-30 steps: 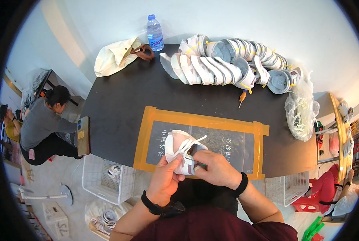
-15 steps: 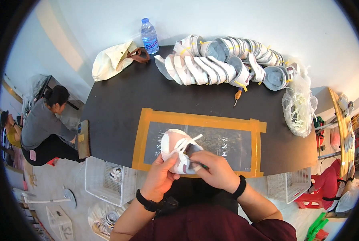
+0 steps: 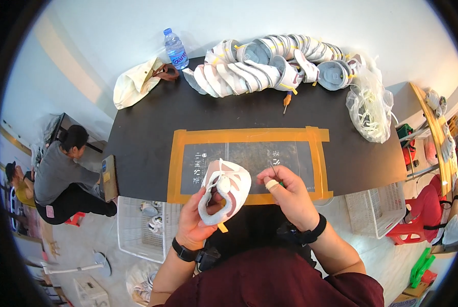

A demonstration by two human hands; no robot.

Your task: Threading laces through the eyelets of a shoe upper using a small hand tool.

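My left hand (image 3: 194, 221) grips a white and pink shoe upper (image 3: 239, 192) by its side, above the near edge of the table. Its grey-lined opening faces me, white lace runs through the front, and a yellow tab hangs from the heel. Just right of the upper, apart from it, my right hand (image 3: 293, 198) is closed on a thin metal tool (image 3: 273, 168). A bit of green shows at the palm, perhaps its handle; the rest is hidden. One finger of that hand wears a tan wrap.
Orange tape (image 3: 244, 135) frames a dark panel on the black table (image 3: 147, 138). Behind lie stacked shoe uppers (image 3: 234, 79), an orange-handled tool (image 3: 287, 101), a bag of laces (image 3: 369, 112), a bottle (image 3: 175, 49) and a cloth bag (image 3: 135, 84). White crates (image 3: 143, 250) flank me; a person (image 3: 67, 163) sits left.
My right hand has drawn away from the upper to the right, and the metal tool now shows. My left hand has turned the upper so its opening faces me. The view has shifted slightly.
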